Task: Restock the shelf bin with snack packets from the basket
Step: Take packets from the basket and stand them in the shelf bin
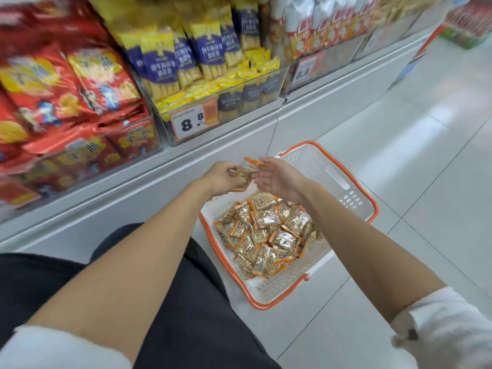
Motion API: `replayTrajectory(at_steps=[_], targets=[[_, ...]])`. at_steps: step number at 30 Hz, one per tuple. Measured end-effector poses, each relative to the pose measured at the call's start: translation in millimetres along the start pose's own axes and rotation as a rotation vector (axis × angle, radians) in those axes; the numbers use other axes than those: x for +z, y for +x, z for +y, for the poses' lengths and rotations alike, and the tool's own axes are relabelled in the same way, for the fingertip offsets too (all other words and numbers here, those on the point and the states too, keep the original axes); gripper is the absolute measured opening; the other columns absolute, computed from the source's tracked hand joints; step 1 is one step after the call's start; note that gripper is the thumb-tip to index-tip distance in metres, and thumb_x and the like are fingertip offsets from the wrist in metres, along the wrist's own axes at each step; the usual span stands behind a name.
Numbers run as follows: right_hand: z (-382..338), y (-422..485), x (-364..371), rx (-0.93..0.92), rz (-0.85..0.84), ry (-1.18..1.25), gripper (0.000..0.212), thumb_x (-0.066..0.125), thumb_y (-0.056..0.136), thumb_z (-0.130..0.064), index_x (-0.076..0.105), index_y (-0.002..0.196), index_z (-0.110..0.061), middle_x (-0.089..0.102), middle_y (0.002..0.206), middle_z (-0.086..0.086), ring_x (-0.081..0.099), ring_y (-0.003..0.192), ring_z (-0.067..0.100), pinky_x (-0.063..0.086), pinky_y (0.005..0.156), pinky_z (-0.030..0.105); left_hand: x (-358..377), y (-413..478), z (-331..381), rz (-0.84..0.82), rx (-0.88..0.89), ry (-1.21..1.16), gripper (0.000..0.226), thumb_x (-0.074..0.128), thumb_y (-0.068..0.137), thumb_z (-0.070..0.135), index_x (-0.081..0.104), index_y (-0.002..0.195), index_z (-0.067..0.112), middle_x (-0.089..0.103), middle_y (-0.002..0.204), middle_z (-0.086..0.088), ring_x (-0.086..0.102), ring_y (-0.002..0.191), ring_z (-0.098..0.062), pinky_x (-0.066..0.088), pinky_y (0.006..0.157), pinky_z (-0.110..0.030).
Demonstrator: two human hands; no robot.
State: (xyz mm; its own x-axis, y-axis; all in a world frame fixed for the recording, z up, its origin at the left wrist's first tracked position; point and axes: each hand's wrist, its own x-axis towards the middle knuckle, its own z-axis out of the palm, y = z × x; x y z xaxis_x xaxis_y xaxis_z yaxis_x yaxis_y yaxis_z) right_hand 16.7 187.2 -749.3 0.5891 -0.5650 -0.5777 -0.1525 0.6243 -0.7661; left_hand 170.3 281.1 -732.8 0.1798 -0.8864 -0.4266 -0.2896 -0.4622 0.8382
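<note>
Person crouches at the bottom shelf, both bare forearms stretched out over a white perforated plastic basket with an orange rim (346,182). It stands on the pale tiled floor (399,123), just beside the shelf's grey base. The basket's near half holds a heap of small gold-and-clear snack packets with orange edges (269,235).

The left hand (222,179) is above the basket's far-left edge, grip clenched round a small bunch of the same packets (246,171). The right hand (277,179) faces it, grip released, fingers straight and loosely spread. Its tips are just beside an orange-edged packet sticking up from the bunch; whether they touch it cannot be told.

On the shelf above: a clear plastic bin of yellow-and-blue packs (247,102) bearing a white price tag reading 8.8 (191,122). Left of it, a bin of red bags (80,89), blurred
</note>
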Motion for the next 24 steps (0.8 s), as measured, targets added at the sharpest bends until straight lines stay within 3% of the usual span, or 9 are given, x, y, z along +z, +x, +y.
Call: replayTrajectory(at_steps=[2,4,9,11,13,16,19,22,24], targets=[[-28.9,-14.8,18.4,-0.086,-0.041,-0.108,0.025,0.057,0.094,-0.038,0.063,0.093,-0.014,0.063,0.080,0.002,0.052,0.065,0.010,0.043,0.061,0.020,-18.0,-9.2,11.4,0.077,-0.025,-0.123,0.022,0.065,0.092,0.019,0.059,0.113,0.015,0.065,0.102,-0.007,0.061,0.082,-0.017,0.051,0.062,-0.022],[-50.9,-27.6,37.6,-0.223,-0.035,-0.298,0.015,0.061,0.094,-0.031,0.064,0.092,-0.018,0.058,0.080,-0.001,0.045,0.067,0.009,0.037,0.065,0.021,-39.7,-20.7,22.4,0.097,-0.030,-0.140,0.019,0.064,0.092,0.025,0.060,0.109,0.021,0.067,0.104,-0.005,0.063,0.085,-0.015,0.054,0.068,-0.025],[-92.0,-52.0,79.0,-0.459,-0.002,-0.530,0.020,0.058,0.097,-0.021,0.068,0.099,-0.003,0.064,0.082,0.005,0.060,0.074,0.011,0.054,0.074,0.022,-88.6,-55.6,45.5,0.107,0.037,-0.116,0.012,0.064,0.091,0.032,0.069,0.098,0.023,0.071,0.097,-0.003,0.061,0.084,-0.015,0.051,0.071,-0.025],[-105.1,-62.7,95.0,-0.512,0.003,-0.510,0.017,0.058,0.097,-0.017,0.068,0.090,-0.005,0.067,0.070,0.000,0.063,0.064,0.008,0.053,0.067,0.021,-102.8,-70.2,52.8,0.132,0.085,-0.184,0.017,0.066,0.089,0.035,0.072,0.096,0.020,0.071,0.093,-0.005,0.058,0.080,-0.016,0.046,0.067,-0.025],[-114.8,-71.1,111.7,-0.552,-0.007,-0.419,0.018,0.057,0.097,-0.014,0.067,0.085,-0.006,0.067,0.070,0.002,0.064,0.061,0.009,0.053,0.063,0.019,-115.1,-83.9,59.8,0.167,0.121,-0.332,0.027,0.067,0.088,0.036,0.072,0.102,0.013,0.073,0.095,-0.008,0.059,0.080,-0.016,0.044,0.065,-0.024],[-128.1,-80.0,132.0,-0.615,0.030,-0.244,0.013,0.060,0.096,-0.014,0.067,0.090,-0.003,0.066,0.082,0.008,0.067,0.070,0.013,0.056,0.068,0.021,-129.6,-110.1,69.0,0.154,0.143,-0.454,0.033,0.071,0.085,0.029,0.066,0.111,0.009,0.074,0.101,-0.007,0.071,0.087,-0.015,0.056,0.070,-0.026],[-138.1,-90.3,148.5,-0.574,-0.056,-0.230,0.013,0.064,0.093,-0.011,0.064,0.098,0.001,0.069,0.089,0.011,0.071,0.084,0.021,0.058,0.079,0.029,-148.9,-131.1,77.6,0.237,0.235,-0.549,0.030,0.072,0.084,0.011,0.063,0.112,0.005,0.072,0.106,-0.010,0.070,0.094,-0.020,0.058,0.081,-0.031],[-145.2,-101.3,166.7,-0.513,-0.110,-0.621,0.010,0.070,0.088,-0.012,0.065,0.090,-0.004,0.073,0.099,0.015,0.071,0.096,0.025,0.056,0.088,0.038,-177.6,-154.0,94.2,0.429,0.325,-0.591,0.021,0.072,0.083,0.008,0.066,0.103,0.008,0.071,0.096,-0.007,0.067,0.086,-0.017,0.056,0.080,-0.027],[-153.5,-107.8,185.9,-0.591,-0.085,-0.810,0.014,0.075,0.084,-0.015,0.069,0.095,-0.010,0.075,0.096,0.005,0.070,0.092,0.017,0.055,0.084,0.036,-197.8,-171.9,107.6,0.526,0.354,-0.497,0.026,0.075,0.082,0.009,0.066,0.106,0.007,0.071,0.087,-0.004,0.066,0.075,-0.011,0.054,0.076,-0.023]])
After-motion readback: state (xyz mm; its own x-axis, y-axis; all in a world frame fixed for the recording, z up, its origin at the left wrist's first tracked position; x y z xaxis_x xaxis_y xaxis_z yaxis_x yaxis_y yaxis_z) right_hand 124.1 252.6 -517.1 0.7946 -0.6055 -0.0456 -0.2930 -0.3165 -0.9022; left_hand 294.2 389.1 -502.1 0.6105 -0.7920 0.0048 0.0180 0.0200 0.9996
